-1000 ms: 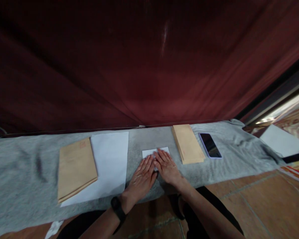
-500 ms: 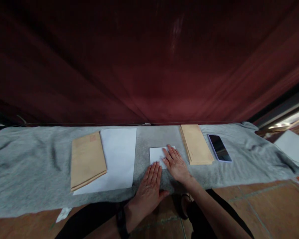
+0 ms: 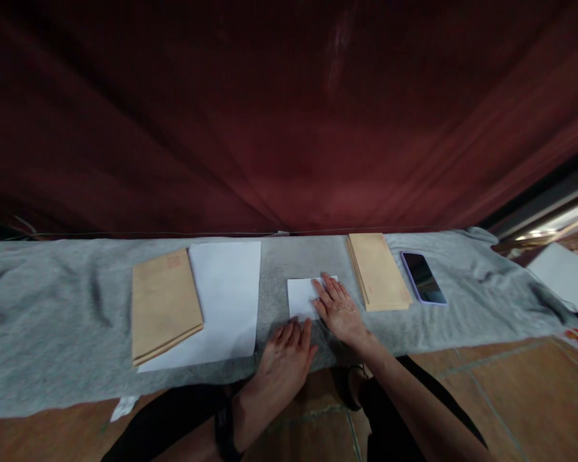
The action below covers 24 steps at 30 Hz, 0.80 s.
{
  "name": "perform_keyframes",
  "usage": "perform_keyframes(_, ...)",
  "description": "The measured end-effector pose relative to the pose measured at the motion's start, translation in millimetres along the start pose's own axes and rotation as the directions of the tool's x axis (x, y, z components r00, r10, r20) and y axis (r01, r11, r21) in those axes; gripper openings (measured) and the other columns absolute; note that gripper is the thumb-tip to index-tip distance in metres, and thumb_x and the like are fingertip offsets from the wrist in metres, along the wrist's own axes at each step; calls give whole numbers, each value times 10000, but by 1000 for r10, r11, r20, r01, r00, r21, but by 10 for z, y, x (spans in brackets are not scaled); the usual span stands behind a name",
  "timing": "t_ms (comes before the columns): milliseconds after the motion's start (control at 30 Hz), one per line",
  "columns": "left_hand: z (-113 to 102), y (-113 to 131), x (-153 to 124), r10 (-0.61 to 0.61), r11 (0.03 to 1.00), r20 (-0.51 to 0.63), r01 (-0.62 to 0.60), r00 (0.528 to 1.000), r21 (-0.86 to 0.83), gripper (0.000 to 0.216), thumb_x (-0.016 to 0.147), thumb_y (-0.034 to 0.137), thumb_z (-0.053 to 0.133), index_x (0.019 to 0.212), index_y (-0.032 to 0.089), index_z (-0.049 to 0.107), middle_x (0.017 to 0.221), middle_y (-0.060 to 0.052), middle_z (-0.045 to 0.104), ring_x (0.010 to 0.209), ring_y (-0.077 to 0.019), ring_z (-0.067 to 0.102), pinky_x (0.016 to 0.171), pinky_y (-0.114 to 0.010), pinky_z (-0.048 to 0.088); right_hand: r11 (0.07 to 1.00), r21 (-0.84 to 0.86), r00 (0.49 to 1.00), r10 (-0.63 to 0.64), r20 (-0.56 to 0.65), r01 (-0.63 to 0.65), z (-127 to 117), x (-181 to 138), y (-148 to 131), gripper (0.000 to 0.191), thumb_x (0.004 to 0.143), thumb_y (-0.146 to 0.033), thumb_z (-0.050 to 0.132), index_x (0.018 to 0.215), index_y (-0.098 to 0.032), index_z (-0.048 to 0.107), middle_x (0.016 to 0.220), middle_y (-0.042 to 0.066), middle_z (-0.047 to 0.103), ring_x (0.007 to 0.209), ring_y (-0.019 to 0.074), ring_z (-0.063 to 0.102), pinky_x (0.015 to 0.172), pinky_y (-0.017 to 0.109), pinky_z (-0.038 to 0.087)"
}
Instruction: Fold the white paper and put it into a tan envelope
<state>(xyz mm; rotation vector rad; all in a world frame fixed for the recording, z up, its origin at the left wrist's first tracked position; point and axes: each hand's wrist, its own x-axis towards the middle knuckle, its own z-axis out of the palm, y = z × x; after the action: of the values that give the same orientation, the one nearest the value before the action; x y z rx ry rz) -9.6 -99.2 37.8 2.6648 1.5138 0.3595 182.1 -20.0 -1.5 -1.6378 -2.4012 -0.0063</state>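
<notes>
A small folded-looking piece of white paper (image 3: 299,296) lies on the grey cloth (image 3: 274,276) in front of me. Flat across its right part rests my right hand (image 3: 341,314), fingers spread, covering that side. My left hand (image 3: 284,362) is at the paper's near edge, its fingertips on or just beside the lower left corner and its fingers stretched out. Neither hand grips anything. To the left, brown envelopes (image 3: 166,301) overlap larger white sheets (image 3: 231,295). Right of the paper is another stack of brown envelopes (image 3: 378,273).
A phone (image 3: 424,279) in a purple case lies right of the right-hand envelopes. Behind the cloth rises a dark red surface (image 3: 289,141). Tiled floor (image 3: 505,398) shows below, with a white scrap (image 3: 124,407) at the near left. A white board-like object (image 3: 566,276) stands at far right.
My left hand has drawn back slightly toward me, its fingers a little more bent and the thumb closer in. My right hand stays on the paper. The view has shifted slightly.
</notes>
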Motion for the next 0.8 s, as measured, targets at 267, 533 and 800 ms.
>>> perform_keyframes(267, 140, -299, 433, -40, 999, -128, 37, 991, -25, 567, 1005, 302, 310, 1530, 89, 290, 1568, -160, 378, 1480, -269, 293, 1196, -490, 292, 1000, 17, 1000, 12, -10, -11, -9, 12, -19, 522, 1031, -425, 394, 1518, -237, 380, 1625, 98, 254, 1487, 262, 276, 1196, 471, 262)
perform_keyframes(533, 447, -366, 510, -99, 994, -130, 105, 987, 41, 586, 970, 274, 328, 1525, 85, 325, 1587, -163, 335, 1496, -283, 245, 1207, -515, 251, 999, 11, 999, 32, -28, -32, -10, -30, -103, 520, 1031, -400, 388, 1515, -209, 382, 1612, 98, 290, 1476, 254, 304, 1204, 467, 246)
perform_keyframes(800, 462, -352, 519, -116, 991, -151, 126, 982, 53, 575, 959, 236, 363, 1520, 115, 347, 1609, -157, 289, 1500, -305, 223, 1185, -525, 294, 997, 79, 998, -5, -61, 10, -30, -139, -321, 474, 1039, -339, 369, 1502, -249, 408, 1588, 57, 357, 1443, 217, 371, 1200, 420, 275)
